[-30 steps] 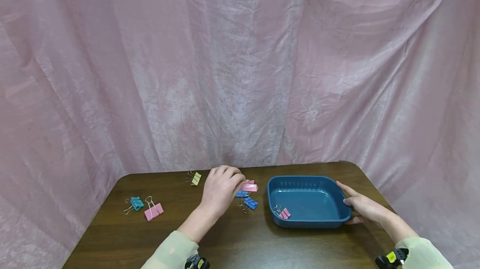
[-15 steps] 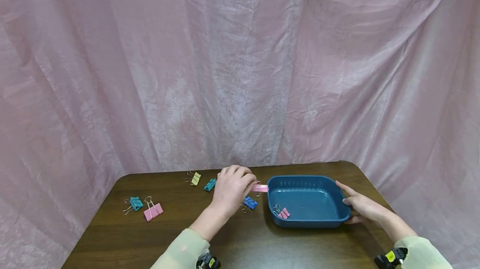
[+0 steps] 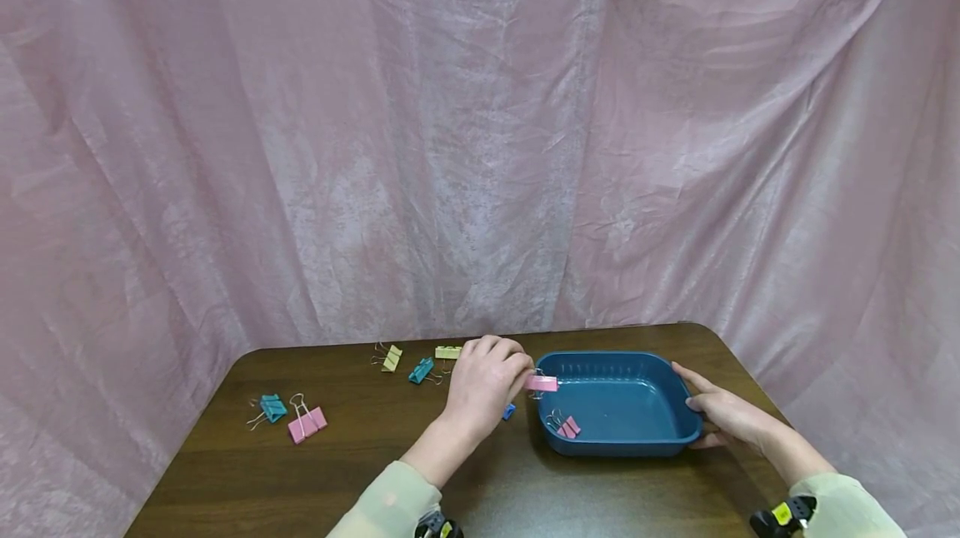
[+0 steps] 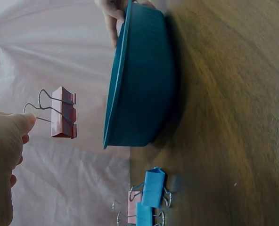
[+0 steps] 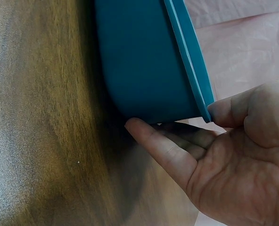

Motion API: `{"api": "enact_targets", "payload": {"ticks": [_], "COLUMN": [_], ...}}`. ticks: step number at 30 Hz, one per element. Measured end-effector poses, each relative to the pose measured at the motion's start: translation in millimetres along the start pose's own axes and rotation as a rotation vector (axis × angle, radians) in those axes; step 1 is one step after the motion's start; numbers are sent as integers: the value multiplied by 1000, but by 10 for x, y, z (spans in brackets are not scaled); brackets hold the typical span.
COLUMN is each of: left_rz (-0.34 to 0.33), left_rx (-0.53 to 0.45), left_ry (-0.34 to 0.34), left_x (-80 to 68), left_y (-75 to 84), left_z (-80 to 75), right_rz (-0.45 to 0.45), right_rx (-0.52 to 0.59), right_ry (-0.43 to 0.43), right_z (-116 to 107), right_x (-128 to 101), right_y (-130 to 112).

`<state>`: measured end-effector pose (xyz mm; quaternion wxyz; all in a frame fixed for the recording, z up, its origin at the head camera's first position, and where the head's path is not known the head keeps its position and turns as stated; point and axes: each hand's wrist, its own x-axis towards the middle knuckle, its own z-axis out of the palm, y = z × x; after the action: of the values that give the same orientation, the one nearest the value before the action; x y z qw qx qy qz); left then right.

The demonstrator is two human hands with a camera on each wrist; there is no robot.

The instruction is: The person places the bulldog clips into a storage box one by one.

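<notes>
The left hand (image 3: 487, 384) has just shifted rightward in the head view, bringing a pink metal binder clip with wire handles (image 3: 543, 384) from short of the deep blue-green rounded rectangular tray (image 3: 622, 447), right of centre in the frame, to where it overlaps the tray's left rim. In the left wrist view, thumb and finger pinch the clip by a wire handle, and its body hangs apart from the rim, touching nothing. Carrying therefore looks nearly complete, though the clip is not yet set down. A small pink clip (image 3: 570, 427) lies in the tray's lower-left corner. The hand's shift shows more of a yellow metal binder clip (image 3: 447, 352) left of the hand, while most of a blue metal binder clip (image 3: 509, 411) is now hidden behind it. The right hand (image 3: 723, 417) stays at the tray's right end; its wrist view shows one digit on the rim and another against the lower wall, gripping the tray between them. That hold seemingly steadies the tray for the incoming clip.
</notes>
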<state>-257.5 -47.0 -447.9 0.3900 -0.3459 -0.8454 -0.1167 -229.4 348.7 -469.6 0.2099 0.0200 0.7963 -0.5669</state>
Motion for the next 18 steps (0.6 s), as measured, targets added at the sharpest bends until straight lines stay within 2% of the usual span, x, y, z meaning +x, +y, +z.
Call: {"api": "enact_targets", "payload": {"ticks": [3, 10, 18], "left_rz": [-2, 10, 22], "left_rx": [-3, 5, 27], "left_ry": [-7, 26, 18], "left_x": [2, 30, 70], "left_y": [32, 108, 204], "left_z": [17, 86, 173], "right_rz": [-2, -5, -5], "right_rx": [-1, -6, -2], "right_ry": [1, 1, 4], "right_z": [2, -2, 11], "right_x": [-3, -2, -3], "right_y": [1, 5, 3]}}
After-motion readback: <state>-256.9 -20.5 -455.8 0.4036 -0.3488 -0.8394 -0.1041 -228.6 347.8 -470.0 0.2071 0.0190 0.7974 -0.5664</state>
